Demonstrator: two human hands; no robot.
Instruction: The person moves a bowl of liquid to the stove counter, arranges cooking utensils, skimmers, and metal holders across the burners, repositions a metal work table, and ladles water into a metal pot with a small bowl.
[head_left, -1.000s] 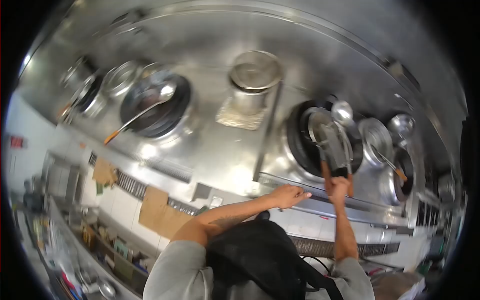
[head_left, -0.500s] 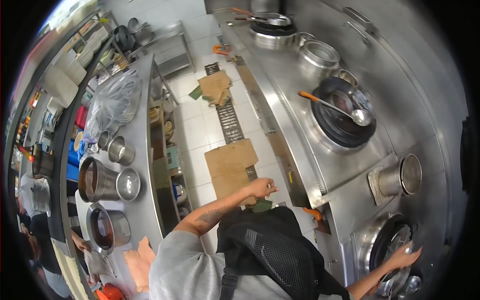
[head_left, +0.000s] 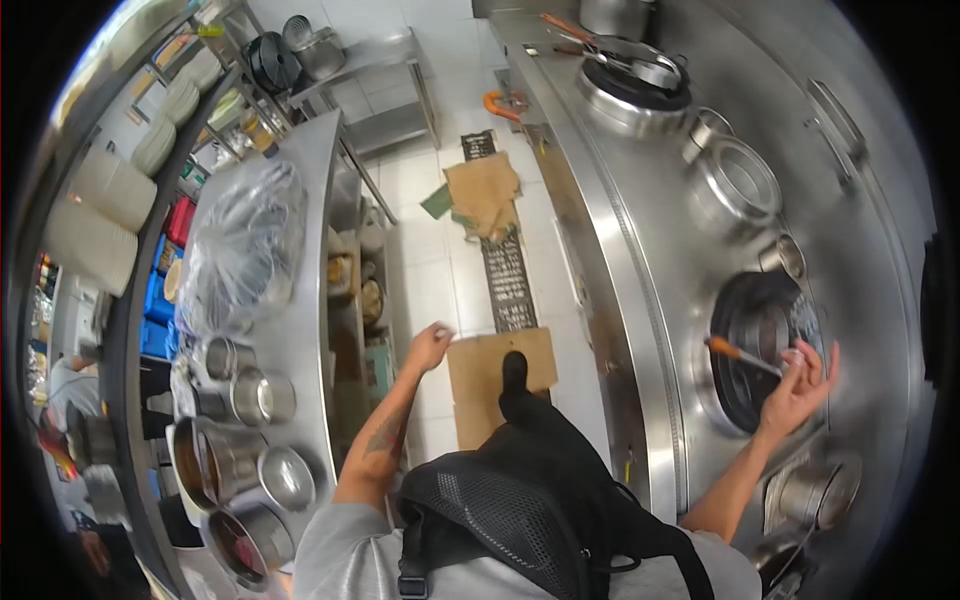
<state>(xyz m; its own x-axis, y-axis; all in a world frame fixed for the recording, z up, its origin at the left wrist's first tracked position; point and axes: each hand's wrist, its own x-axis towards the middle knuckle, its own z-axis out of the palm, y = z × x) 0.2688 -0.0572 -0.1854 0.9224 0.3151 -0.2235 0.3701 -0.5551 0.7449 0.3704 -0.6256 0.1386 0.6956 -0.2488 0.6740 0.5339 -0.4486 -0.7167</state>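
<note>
My right hand [head_left: 792, 392] is over the wok [head_left: 738, 400] on the stove, its fingers stretched apart. A ladle [head_left: 733, 352] with an orange handle lies across that wok, and my hand covers its bowl end; whether they touch is unclear. My left hand [head_left: 430, 346] hangs over the aisle between the steel counter and the stove. Its fingers are curled in, with nothing visible in them.
Steel pots [head_left: 262, 396] and a plastic-wrapped bundle [head_left: 245, 245] stand on the left counter [head_left: 318, 170]. Cardboard [head_left: 475, 375] lies on the aisle floor, beside a drain grate [head_left: 508, 285]. More pots [head_left: 735, 185] and a pan [head_left: 640, 65] sit along the stove on the right.
My view has moved forward along the aisle. My right hand has gone from the nearer wok to the one with the ladle. My left hand has swung left.
</note>
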